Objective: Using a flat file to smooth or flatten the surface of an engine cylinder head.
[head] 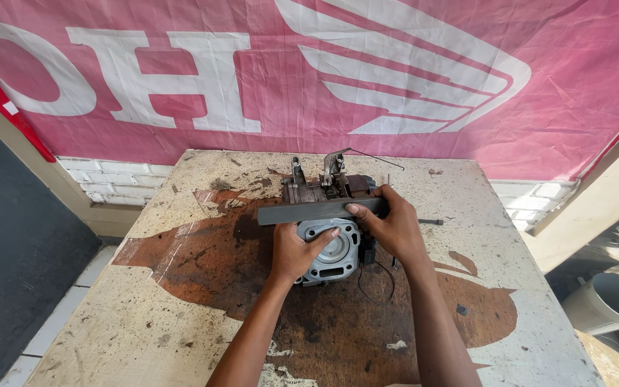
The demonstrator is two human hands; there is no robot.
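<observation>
Right hand (394,228) fingers closed on flat grey bar (320,211), laid across engine block (327,229); left hand (296,251) grips cylinder (331,251) rim. Block sits mid-tabletop, toward far edge. Judged step: checking the surface with the bar; next needs steady pressure. Worn table (180,287) open toward near edge
</observation>
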